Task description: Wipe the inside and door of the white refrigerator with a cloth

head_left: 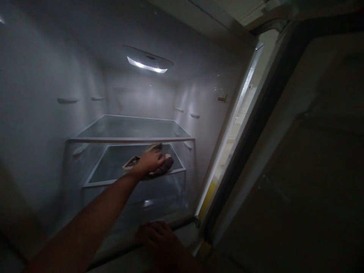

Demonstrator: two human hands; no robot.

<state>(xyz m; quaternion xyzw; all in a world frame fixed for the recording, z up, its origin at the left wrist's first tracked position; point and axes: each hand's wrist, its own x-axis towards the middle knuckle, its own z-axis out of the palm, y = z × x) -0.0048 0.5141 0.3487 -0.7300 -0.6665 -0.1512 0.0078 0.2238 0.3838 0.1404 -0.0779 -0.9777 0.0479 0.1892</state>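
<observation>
Reaching in from the lower left, my left hand [150, 160] is closed on a crumpled cloth [166, 163] with dark and pale patches. The cloth lies on the lower glass shelf [109, 163] of a fridge, near its right front part. Parts of the cloth stick out on both sides of my fingers, and my palm hides the middle of it. Lower down, in deep shade, my right hand [156, 233] has its fingers bent over the front edge [182, 222] of the fridge.
An upper glass shelf [136, 128] spans the fridge above my left hand. A lit lamp [147, 65] is set in the ceiling. Below the lower shelf is a clear drawer [153, 203]. The open door [295, 159] stands dark at the right, with its gasket toward the fridge.
</observation>
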